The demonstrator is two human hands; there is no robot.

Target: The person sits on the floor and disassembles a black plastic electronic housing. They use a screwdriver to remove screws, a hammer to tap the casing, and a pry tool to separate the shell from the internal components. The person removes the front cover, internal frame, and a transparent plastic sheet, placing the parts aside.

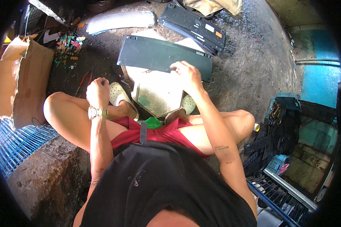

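Observation:
A dark flat keyboard-shaped panel (161, 53), likely a keyboard lying face down, rests at a slant across a pale metal plate (159, 92) between my feet. Over its near edge, right of the middle, is my right hand (187, 75), fingers bent and thumb close to the index finger; anything pinched there is too small to name. My left hand (98, 92), with a metal watch on the wrist, is raised above my left shin, its fingers curled in. What it holds, if anything, is hidden. Red-handled pliers (84, 79) lie on the floor beside it.
More dark keyboards (193, 28) are stacked beyond the panel, beside a silvery-white strip (121, 21). Small coloured scraps (69, 47) are scattered at the far left near a cardboard box (34, 75). A blue wire basket (19, 143) stands left, and dark crates (276, 128) right.

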